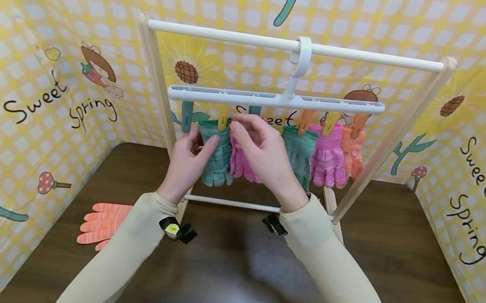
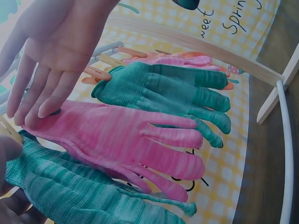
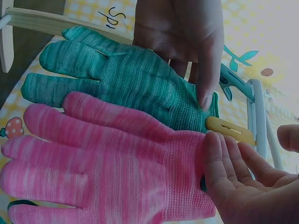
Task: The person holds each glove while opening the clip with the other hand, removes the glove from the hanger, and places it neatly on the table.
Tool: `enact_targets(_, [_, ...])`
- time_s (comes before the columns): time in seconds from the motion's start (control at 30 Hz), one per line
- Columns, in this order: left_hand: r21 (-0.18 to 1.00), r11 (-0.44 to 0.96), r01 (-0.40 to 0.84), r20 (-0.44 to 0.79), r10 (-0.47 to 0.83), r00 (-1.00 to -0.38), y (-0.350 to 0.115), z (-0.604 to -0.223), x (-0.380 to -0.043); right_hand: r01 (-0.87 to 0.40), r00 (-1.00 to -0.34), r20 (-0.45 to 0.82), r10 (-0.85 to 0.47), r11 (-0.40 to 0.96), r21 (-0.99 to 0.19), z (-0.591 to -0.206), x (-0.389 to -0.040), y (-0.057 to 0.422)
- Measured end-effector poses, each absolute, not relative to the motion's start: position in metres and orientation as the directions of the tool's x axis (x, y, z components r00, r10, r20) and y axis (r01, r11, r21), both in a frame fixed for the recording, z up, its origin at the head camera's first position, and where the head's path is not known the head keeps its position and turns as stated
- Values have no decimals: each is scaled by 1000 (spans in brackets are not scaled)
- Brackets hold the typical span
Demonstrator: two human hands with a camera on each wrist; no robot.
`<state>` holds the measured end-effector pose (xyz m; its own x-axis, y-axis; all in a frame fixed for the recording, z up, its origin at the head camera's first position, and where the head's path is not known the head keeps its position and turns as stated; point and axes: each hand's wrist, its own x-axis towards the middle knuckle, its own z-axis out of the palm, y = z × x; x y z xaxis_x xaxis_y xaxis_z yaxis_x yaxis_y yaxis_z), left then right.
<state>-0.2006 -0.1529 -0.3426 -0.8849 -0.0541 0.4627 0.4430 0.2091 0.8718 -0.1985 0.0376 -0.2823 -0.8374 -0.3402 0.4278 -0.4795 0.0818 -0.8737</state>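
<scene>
A striped green glove hangs by its cuff from a yellow clothespin on the white hanger. My left hand pinches that cuff left of the clothespin, thumb in front and fingers behind. My right hand is on the other side, thumb apart from its fairly straight fingers. In the right wrist view its fingertips lie by the yellow clothespin and the cuff of a pink glove. This pink glove hangs beside the green one, its own clip mostly hidden by the right hand.
Further right hang another green glove, a pink glove and an orange glove. A teal clothespin hangs at the hanger's left end. The wooden rack carries the hanger. An orange glove lies on the table at left.
</scene>
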Motion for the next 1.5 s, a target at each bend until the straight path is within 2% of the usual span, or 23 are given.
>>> enact_targets(0.33, [872, 229, 433, 456, -56, -888, -153, -341, -201, -491, -836, 433, -336, 108, -864, -282, -199, 34])
enact_targets(0.63, [887, 131, 443, 452, -51, -890, -154, -342, -199, -489, -844, 427, -325, 138, -861, -281, -201, 30])
enact_targets(0.9, [870, 132, 475, 488, -97, -867, -157, -344, -197, -468, -865, 404, -299, 186, -864, -282, -202, 28])
enact_targets(1.3, [907, 42, 418, 420, -113, -900, -161, -347, -189, -485, -865, 417, -281, 253, -837, -283, -201, 14])
enact_targets(1.5, [907, 66, 416, 421, -111, -900, -160, -347, -187, -469, -865, 403, -298, 198, -861, -282, -207, 7])
